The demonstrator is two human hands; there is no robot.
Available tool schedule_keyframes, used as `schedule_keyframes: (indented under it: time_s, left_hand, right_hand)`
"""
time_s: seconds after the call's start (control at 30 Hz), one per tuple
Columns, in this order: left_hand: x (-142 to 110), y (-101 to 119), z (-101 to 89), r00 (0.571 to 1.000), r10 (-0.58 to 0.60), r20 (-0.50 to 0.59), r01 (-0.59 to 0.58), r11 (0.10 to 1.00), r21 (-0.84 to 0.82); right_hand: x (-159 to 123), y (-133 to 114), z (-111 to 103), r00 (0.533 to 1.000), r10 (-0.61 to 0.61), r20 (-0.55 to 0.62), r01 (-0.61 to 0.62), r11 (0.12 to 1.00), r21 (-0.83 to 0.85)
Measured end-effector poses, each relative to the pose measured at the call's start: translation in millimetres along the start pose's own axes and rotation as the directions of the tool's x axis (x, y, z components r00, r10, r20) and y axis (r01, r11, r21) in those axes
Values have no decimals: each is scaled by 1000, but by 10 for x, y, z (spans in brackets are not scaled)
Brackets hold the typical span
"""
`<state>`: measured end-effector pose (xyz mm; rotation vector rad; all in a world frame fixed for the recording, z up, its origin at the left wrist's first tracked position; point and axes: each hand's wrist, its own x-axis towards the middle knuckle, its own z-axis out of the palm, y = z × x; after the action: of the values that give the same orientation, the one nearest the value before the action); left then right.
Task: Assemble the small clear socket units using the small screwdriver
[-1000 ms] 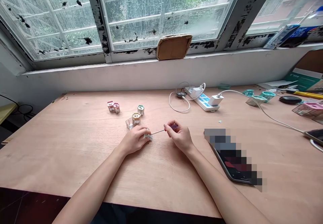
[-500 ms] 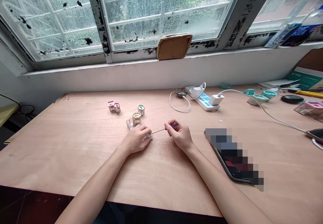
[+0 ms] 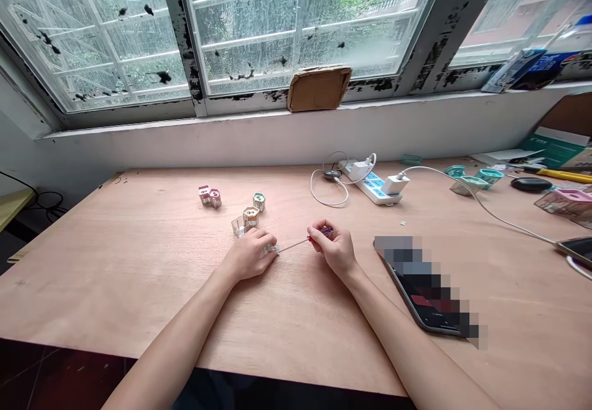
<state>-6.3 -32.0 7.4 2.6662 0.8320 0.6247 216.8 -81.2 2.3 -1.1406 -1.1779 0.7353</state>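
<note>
Clear, the small piece (image 3: 271, 249) lies under the left hand's (image 3: 251, 253) fingers.

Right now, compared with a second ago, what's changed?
Your right hand has shifted slightly right, away from your left hand, carrying the thin-shafted tool with it. Both hands have kept their holds; the left has the small clear piece. The phone and power strip stayed put.
</note>
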Motion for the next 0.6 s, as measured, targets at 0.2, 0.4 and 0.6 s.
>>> schedule_keyframes:
  time_s: [0.2, 0.4, 0.6]
  left_hand:
    - [3, 21, -28, 1000, -29, 0, 29, 1000, 10]
    - [-11, 57, -120, 996, -72, 57, 73, 997, -11]
    - [-20, 52, -130, 994, -82, 75, 83, 996, -19]
  right_hand:
    - [-16, 52, 28, 991, 54, 123, -55, 999, 2]
    - [-8, 94, 62, 990, 50, 135, -46, 998, -30]
    - [-24, 56, 84, 988, 55, 147, -49, 998, -47]
